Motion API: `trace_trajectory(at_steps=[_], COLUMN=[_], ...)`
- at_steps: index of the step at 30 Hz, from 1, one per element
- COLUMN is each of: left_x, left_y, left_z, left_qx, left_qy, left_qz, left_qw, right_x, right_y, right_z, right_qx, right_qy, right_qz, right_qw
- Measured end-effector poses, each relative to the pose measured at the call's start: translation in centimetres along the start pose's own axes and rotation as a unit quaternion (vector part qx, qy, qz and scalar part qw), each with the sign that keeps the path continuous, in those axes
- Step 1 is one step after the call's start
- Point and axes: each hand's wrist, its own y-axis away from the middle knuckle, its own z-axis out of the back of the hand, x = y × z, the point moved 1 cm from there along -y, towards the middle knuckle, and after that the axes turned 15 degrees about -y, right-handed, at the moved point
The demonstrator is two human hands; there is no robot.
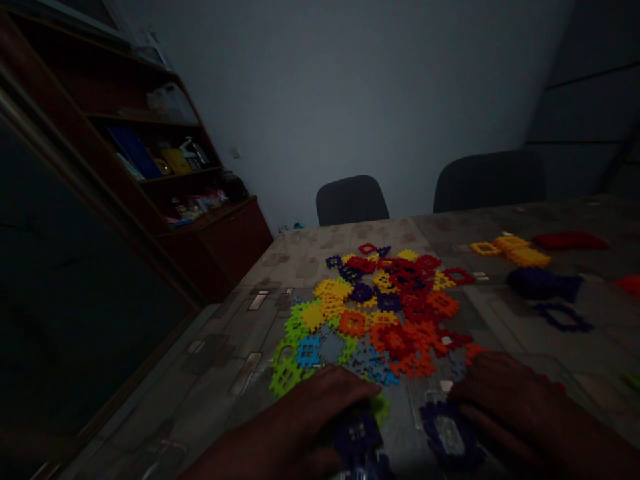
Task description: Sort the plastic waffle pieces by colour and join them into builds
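Observation:
Low in the head view, my left hand (313, 407) is closed around dark purple interlocking tiles (357, 433), one with a window-like grid. My right hand (515, 400) is closed at the edge of a dark purple open-frame tile (447, 433); its fingertips are hidden. Just beyond my hands lies a heap of toothed plastic tiles, with a red tile (417, 303), an orange tile (353, 323), a yellow tile (313, 317), a blue tile (309, 350) and a green tile (286, 377) among them. The picture is dark, so fine detail is lost.
On the right of the patterned table (215, 377) lie joined yellow tiles (523, 252), a long red piece (570, 241), a purple bundle (543, 285) and a purple frame tile (563, 318). Two chairs (353, 200) stand behind. A wooden shelf unit (227, 233) is at left.

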Motion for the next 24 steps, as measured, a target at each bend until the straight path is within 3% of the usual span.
trace_trajectory(at_steps=[4, 7, 10, 19, 24], left_x=[-1.5, -0.7, 0.8, 2.4, 3.2], left_y=[-0.5, -0.7, -0.4, 1.2, 1.5], left_z=[-0.3, -1.6, -3.1, -8.4, -10.2], left_qx=[0.049, 0.074, 0.062, -0.068, -0.061], left_qy=[0.019, 0.005, -0.034, -0.173, -0.169], left_qz=[-0.045, -0.101, -0.137, -0.026, 0.022], left_qw=[0.998, 0.992, 0.988, 0.982, 0.983], right_x=[-0.5, -0.6, -0.6, -0.5, -0.3], right_y=[0.1, 0.1, 0.2, 0.4, 0.3], right_z=[-0.3, -0.4, -0.5, -0.4, -0.1], right_qx=[0.002, 0.009, 0.01, 0.0, 0.002], right_qy=[-0.01, -0.011, -0.011, -0.006, -0.004], right_qz=[-0.002, -0.007, -0.015, -0.025, -0.025], right_qw=[1.0, 1.0, 1.0, 1.0, 1.0])
